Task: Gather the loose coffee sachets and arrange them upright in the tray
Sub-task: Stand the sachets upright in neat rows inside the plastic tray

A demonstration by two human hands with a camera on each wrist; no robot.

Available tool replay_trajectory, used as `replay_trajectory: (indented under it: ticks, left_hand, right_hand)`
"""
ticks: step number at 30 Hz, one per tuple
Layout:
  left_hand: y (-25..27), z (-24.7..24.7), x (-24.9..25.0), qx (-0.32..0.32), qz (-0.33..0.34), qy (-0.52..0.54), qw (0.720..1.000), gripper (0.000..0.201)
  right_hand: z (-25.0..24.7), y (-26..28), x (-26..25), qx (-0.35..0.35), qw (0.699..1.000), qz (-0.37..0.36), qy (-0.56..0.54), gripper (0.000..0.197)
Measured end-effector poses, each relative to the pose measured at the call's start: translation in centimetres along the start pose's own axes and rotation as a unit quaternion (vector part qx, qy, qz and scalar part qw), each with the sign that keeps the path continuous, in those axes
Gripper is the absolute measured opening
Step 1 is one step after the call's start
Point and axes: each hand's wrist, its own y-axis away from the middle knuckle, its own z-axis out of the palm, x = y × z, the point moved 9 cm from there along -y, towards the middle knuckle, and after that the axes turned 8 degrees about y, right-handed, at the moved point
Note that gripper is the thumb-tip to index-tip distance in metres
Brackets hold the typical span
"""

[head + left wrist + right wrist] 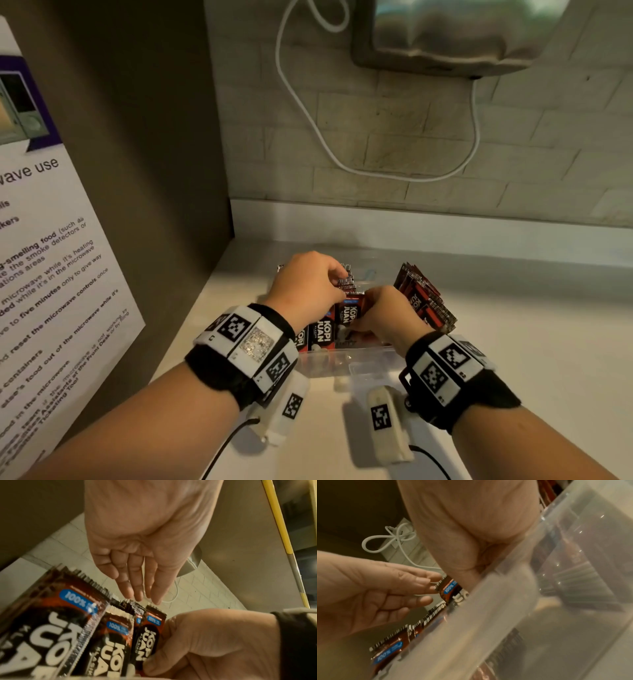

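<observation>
I judge the job well along. A row of coffee sachets (320, 334) already stands upright in the clear plastic tray (342, 359) on the white tabletop (513, 342), and a second bundle (424, 299) leans at the tray's right end, still needing to be straightened. My left hand (305, 291) hovers over the tops of the row; the left wrist view shows its fingers (135, 582) straight and relaxed, gripping nothing. My right hand (383, 315) holds one sachet (150, 632) pinched upright beside the row. The head view hides that pinch; the left wrist view shows it plainly. The right wrist view is mostly filled by the blurred tray wall (505, 615).
</observation>
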Motion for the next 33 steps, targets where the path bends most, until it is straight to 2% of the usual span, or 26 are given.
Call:
replay_trajectory:
  ticks: [9, 13, 26, 30, 33]
  left_hand:
    - [-0.1, 0.5, 0.2, 0.015, -0.002, -0.047, 0.999, 0.021]
    - [-0.2, 0.6, 0.0, 0.024, -0.006, -0.048, 0.999, 0.022]
    - [-0.7, 0.6, -0.6, 0.020, -0.020, -0.040, 0.999, 0.030]
    - [-0.2, -0.1, 0.3, 0.038, -0.003, -0.047, 0.998, 0.031]
    - [0.5, -0.4, 2.1, 0.057, 0.041, 0.011, 0.997, 0.036]
  right_hand:
    - [0.4, -0.3, 0.1, -0.005, 1.000, 0.011, -0.014, 0.027]
    - [0.1, -0.3, 0.1, 0.012, 1.000, 0.009, 0.005, 0.023]
    - [-0.5, 0.0, -0.3, 0.037, 0.997, -0.024, 0.071, 0.029]
    - [-1.5, 0.6, -1.1, 0.072, 0.992, -0.050, 0.094, 0.034]
    - [-3.6, 1.7, -2.0, 0.126, 0.986, -0.084, 0.070, 0.031]
